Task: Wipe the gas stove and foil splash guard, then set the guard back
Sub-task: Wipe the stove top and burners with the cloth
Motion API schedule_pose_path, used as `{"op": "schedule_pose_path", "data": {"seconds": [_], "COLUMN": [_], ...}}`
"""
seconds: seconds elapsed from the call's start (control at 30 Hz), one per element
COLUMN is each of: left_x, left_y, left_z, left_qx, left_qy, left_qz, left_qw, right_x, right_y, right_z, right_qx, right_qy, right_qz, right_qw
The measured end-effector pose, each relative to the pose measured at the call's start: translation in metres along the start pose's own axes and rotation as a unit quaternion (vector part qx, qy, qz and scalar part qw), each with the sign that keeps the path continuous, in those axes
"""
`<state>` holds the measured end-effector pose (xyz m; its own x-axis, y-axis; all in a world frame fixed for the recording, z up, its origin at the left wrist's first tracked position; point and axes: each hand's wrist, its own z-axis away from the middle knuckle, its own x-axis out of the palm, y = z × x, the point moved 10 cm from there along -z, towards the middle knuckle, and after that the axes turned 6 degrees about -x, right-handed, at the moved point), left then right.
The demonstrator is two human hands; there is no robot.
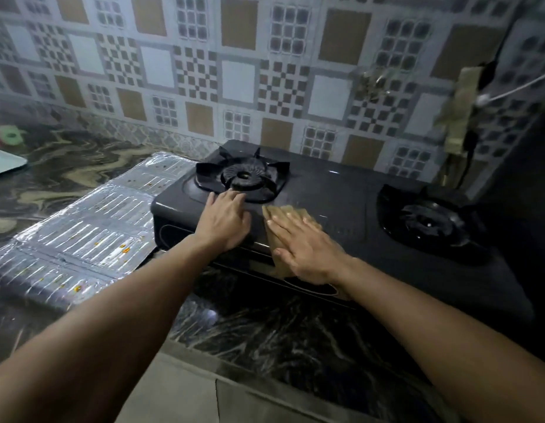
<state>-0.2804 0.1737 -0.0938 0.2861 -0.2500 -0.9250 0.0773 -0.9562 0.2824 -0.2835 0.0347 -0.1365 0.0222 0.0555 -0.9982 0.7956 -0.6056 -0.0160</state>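
Far left: pale white tray (4, 161) edge on dark marbled stone counter (82, 166); contents out of frame. Crinkled silver foil splash guard (82, 227) lies flat on counter, touching left side of black two-burner gas stove (341, 193); orange spots on foil. Left hand (225, 221) open, palm down on stove top beside left burner grate (243, 175), grasping nothing. Right hand (305, 248) flat, fingers spread, pressing tan folded cloth (292, 215) onto stove's front edge. Right burner (430, 221) uncovered. Patterned tile wall (265, 71) behind.
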Motion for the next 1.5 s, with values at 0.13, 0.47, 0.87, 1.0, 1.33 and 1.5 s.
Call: {"op": "schedule_pose_path", "data": {"seconds": [0.13, 0.47, 0.87, 1.0, 1.33, 1.5], "left_x": [0.024, 0.065, 0.094, 0.095, 0.095, 0.089], "left_y": [0.073, 0.177, 0.184, 0.184, 0.185, 0.185], "left_z": [0.011, 0.041, 0.050, 0.048, 0.052, 0.059], "left_qx": [0.083, 0.188, 0.206, 0.205, 0.202, 0.159], "left_qy": [-0.044, -0.094, -0.130, -0.121, -0.144, -0.136], "left_qz": [0.001, -0.016, -0.098, -0.112, -0.166, -0.199], "left_qw": [0.996, 0.978, 0.965, 0.965, 0.955, 0.957], "right_x": [-0.005, -0.014, -0.035, -0.039, -0.025, -0.018], "right_y": [0.047, 0.131, 0.145, 0.165, 0.180, 0.136], "right_z": [0.071, 0.212, 0.269, 0.305, 0.362, 0.382], "right_qx": [0.055, 0.161, 0.207, 0.270, 0.471, 0.549], "right_qy": [0.006, 0.028, 0.180, 0.204, 0.361, 0.289], "right_qz": [0.000, -0.011, 0.069, 0.078, -0.092, -0.112], "right_qw": [0.998, 0.986, 0.959, 0.938, 0.799, 0.776]}}
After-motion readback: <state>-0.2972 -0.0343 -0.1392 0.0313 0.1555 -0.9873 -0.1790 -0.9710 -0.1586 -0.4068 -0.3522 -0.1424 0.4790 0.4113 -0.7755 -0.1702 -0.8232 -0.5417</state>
